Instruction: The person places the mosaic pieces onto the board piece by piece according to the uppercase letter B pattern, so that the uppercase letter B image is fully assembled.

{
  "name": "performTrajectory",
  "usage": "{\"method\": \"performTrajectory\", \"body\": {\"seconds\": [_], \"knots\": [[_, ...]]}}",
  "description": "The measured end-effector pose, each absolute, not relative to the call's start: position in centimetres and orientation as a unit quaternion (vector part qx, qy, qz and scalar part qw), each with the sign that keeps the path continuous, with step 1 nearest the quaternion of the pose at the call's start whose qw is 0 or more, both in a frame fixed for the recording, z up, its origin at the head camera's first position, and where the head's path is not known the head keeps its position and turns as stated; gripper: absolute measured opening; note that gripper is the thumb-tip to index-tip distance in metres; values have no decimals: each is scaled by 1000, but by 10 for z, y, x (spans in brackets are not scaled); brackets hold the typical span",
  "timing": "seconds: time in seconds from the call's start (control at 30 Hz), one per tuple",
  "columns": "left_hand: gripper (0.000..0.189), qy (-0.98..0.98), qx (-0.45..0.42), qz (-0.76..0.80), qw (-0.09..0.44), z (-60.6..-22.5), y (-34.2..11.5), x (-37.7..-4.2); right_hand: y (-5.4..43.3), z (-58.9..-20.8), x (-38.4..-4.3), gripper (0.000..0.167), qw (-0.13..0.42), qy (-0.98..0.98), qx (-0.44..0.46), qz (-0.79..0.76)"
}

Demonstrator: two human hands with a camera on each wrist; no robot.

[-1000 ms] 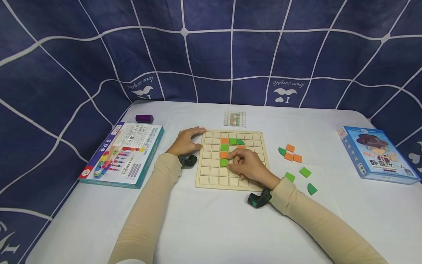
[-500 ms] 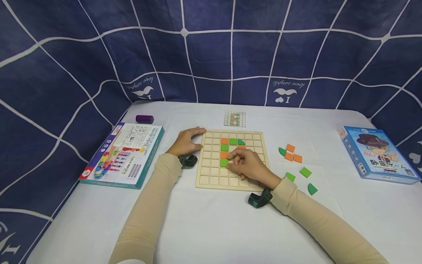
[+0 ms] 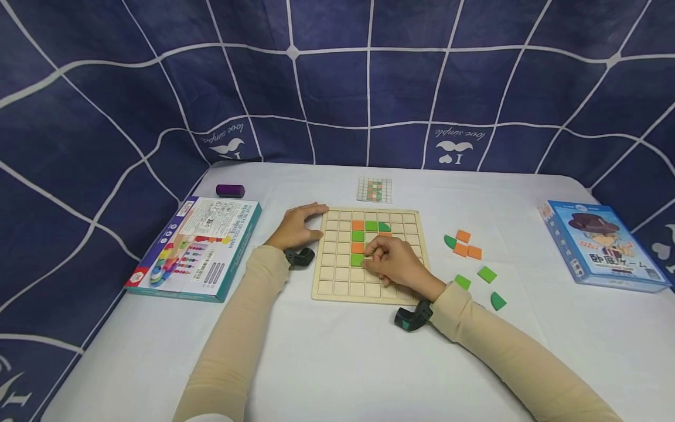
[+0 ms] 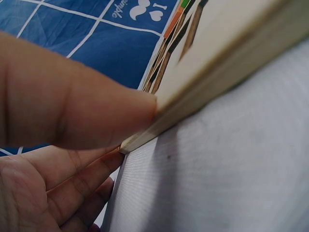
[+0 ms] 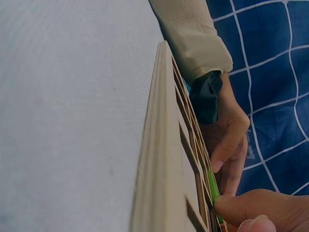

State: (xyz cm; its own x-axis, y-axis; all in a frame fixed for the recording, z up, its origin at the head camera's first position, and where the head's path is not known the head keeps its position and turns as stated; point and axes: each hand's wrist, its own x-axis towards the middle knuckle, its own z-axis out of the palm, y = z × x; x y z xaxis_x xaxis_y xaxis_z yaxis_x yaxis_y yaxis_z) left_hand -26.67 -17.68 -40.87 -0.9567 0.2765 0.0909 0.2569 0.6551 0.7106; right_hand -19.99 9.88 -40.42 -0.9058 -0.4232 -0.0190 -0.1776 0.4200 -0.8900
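Observation:
A square wooden grid board (image 3: 337, 288) lies on the table, with orange and green pieces set in its middle cells. My left hand (image 3: 296, 227) rests along its left edge; in the left wrist view the thumb (image 4: 96, 108) touches the board's side and the fingers extend toward the corner. Over the board's middle is my right hand (image 3: 396, 261), fingers bent, thumb and index tips beside a green square tile (image 3: 357, 259). In the right wrist view the thumb (image 5: 251, 208) meets the tiles; whether it pinches one is hidden. A patterned grid card (image 3: 374, 190) lies beyond the board.
Right of the board lie loose orange squares (image 3: 460, 249), green squares (image 3: 487, 274) and dark green quarter-circle pieces (image 3: 498, 301). A flat toy box (image 3: 197, 249) and a purple cylinder (image 3: 229, 191) are on the left; a blue game box (image 3: 606, 246) is far right.
Both hands keep nearly the same places on the board. The whole head view has shifted very slightly; no piece has visibly moved.

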Motion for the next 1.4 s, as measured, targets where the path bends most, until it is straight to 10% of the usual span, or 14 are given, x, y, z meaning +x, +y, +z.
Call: {"method": "performTrajectory", "body": {"seconds": [0.83,1.4], "knots": [[69,910,135,391,24,-412,-177,-269,127,-390,-206,24,203,774,-192,-569],[69,911,136,389,24,-412,-176,-269,220,-364,-239,39,127,820,-134,-541]]}}
